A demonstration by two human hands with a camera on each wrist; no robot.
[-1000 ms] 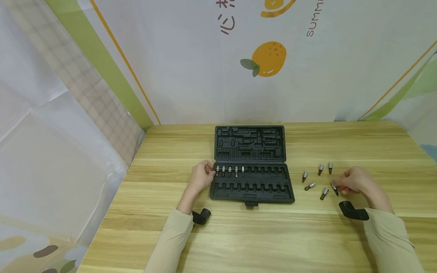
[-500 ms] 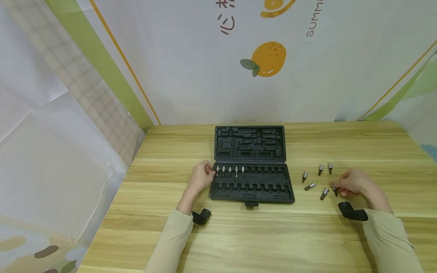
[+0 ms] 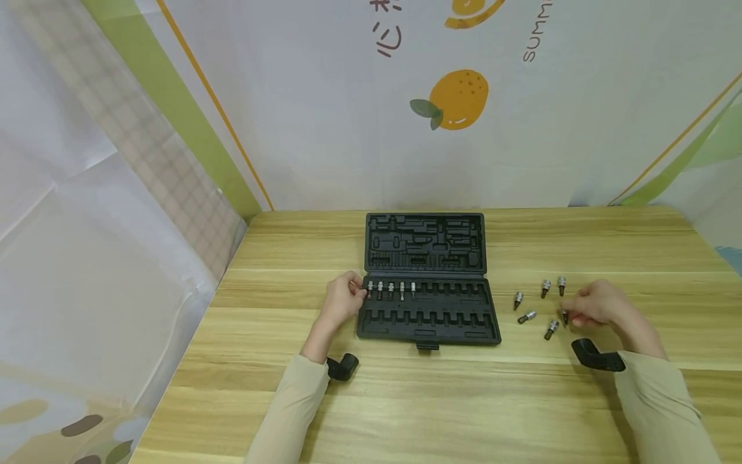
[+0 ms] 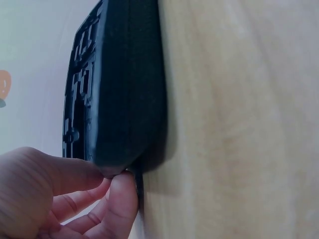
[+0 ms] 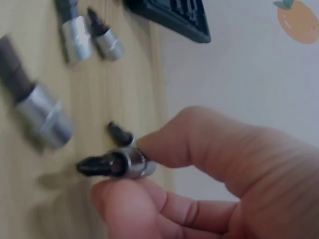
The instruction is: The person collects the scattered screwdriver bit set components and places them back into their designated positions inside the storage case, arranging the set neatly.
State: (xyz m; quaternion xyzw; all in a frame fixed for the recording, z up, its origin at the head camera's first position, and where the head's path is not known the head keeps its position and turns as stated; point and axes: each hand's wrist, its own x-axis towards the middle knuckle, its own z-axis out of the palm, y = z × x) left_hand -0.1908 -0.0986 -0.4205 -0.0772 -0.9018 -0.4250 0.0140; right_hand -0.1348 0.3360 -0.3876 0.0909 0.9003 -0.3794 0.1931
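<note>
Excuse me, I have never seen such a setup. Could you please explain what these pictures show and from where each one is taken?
There is no machine working here: a person uses two bare hands. The wide picture is taken from the person's head, looking forward and down. The two close pictures are taken from the left and right wrists.

On the light-brown wood-grain table lies an open black plastic case. Five short silver metal bits sit at the left end of its upper row. Five loose silver bits with dark tips lie to the right of the case.

The left hand pinches the case's left edge. The right hand pinches another silver bit with a dark tip.
</note>
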